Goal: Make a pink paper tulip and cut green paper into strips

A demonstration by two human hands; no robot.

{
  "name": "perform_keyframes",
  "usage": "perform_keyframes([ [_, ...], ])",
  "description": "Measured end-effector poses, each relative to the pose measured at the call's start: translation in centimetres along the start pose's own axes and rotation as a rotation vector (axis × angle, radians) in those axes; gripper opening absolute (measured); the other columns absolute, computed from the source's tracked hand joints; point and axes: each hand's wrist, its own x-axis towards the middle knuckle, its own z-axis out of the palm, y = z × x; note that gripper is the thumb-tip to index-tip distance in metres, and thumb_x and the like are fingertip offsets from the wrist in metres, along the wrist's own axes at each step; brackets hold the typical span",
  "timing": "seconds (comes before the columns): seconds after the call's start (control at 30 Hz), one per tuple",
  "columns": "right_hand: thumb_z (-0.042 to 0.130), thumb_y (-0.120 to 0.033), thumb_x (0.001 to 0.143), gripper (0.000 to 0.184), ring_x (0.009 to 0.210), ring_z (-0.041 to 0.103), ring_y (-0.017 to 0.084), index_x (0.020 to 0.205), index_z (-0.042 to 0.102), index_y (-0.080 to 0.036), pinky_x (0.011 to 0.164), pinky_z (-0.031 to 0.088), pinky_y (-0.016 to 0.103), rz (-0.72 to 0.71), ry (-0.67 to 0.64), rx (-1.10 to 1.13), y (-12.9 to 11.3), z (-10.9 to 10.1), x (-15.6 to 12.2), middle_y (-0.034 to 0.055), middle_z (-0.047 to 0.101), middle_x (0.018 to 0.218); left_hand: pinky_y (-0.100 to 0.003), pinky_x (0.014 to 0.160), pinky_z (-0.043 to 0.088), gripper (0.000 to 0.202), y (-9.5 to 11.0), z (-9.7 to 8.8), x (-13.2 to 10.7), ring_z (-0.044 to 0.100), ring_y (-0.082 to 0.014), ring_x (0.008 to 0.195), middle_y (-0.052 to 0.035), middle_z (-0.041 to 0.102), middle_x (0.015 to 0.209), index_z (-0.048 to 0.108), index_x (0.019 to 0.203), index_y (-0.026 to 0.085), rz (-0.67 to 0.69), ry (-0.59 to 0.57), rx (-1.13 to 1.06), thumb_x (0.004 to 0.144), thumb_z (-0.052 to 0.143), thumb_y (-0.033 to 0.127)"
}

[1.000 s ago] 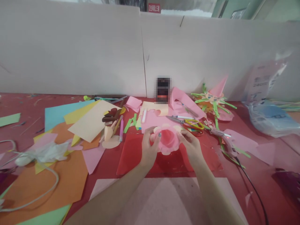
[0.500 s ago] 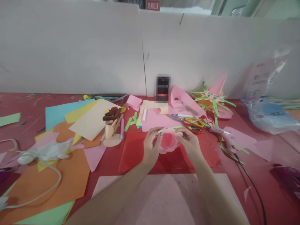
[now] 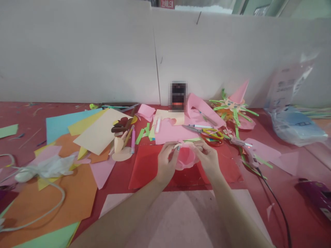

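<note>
Two hands (image 3: pixel 167 160) — pink ring (image 3: pixel 186 157) between

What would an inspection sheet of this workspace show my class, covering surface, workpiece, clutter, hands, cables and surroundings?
Surface: red tabletop, bearing a red sheet and a pale sheet.
Workpiece: ring-like pink paper piece.
Clutter: orange paper at left; scissors and a paper figure farther right.
Hands: left hand and right hand both grip the pink paper piece.
Cables: white cable over the orange paper; black cable from a pink tool at right.
Surroundings: white partition behind; plastic bag at right.
</note>
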Motion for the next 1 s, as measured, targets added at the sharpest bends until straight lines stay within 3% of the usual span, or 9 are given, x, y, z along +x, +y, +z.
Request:
perform_keyframes([
  [0.27, 0.05, -0.032, 0.08, 0.02, 0.073, 0.052, 0.012, 0.074, 0.062, -0.017, 0.068, 0.04, 0.024, 0.007, -0.018, -0.018, -0.17, -0.05, -0.03, 0.0015, 0.058, 0.076, -0.025, 0.078, 0.043, 0.016, -0.1, 0.06, 0.02, 0.055, -0.0135, 0.087, -0.0036, 0.059, 0.09, 0.061, 0.084, 0.019, -0.005, 0.005, -0.017, 0.083, 0.046, 0.026],
  [0.6, 0.061, -0.028, 0.072, 0.01, 0.072, 0.053, 0.012, 0.07, 0.064, -0.019, 0.068, 0.042, 0.024, -0.082, 0.027, -0.057, -0.01, -0.17, 0.14, 0.0005, 0.057, 0.071, -0.026, 0.078, 0.043, 0.015, -0.36, 0.01, 0.08, 0.055, -0.0138, 0.086, -0.0034, 0.06, 0.089, 0.06, 0.084, 0.02, -0.001, 0.024, -0.015, 0.082, 0.047, 0.025],
  [1.0, 0.057, -0.03, 0.074, 0.014, 0.075, 0.055, 0.014, 0.073, 0.065, -0.019, 0.071, 0.043, 0.027, -0.124, 0.025, -0.153, -0.3, -0.23, 0.09, 0.0019, 0.059, 0.074, -0.027, 0.08, 0.043, 0.016, -0.34, 0.02, 0.08, 0.055, -0.0146, 0.089, -0.0036, 0.06, 0.09, 0.06, 0.086, 0.02, -0.004, 0.036, -0.007, 0.082, 0.046, 0.026],
])
